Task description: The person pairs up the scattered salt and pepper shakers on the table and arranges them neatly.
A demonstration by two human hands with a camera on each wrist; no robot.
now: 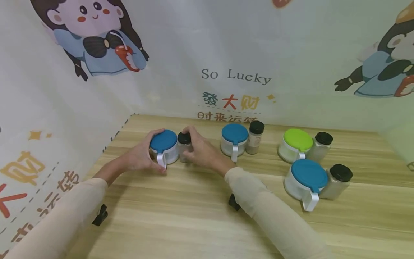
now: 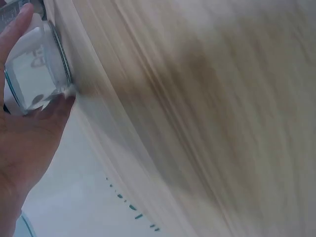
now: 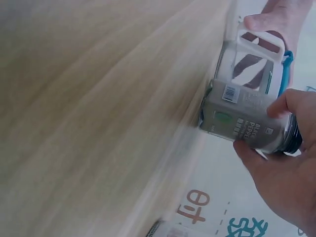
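Observation:
At the back left of the table, my left hand [image 1: 137, 154] grips a seasoning jar [image 1: 164, 141] with a blue lid, a clear body and a white handle. Thumb and fingers lie on opposite sides of the jar [image 2: 34, 74] in the left wrist view. Right beside it, my right hand [image 1: 204, 149] holds a black-capped pepper bottle [image 1: 184, 146] between thumb and fingers. A grey "black pepper" label shows on this bottle [image 3: 242, 118] in the right wrist view. Bottle and jar stand upright, close together; the head view hides part of the bottle behind the right hand.
To the right stand another blue-lidded jar [image 1: 234, 135] with a shaker bottle [image 1: 255, 138], a green-lidded jar [image 1: 297, 141] with a bottle [image 1: 320, 147], and a nearer blue-lidded jar [image 1: 308, 174] with a bottle [image 1: 337, 180]. A printed curtain [image 1: 181, 72] hangs behind the table.

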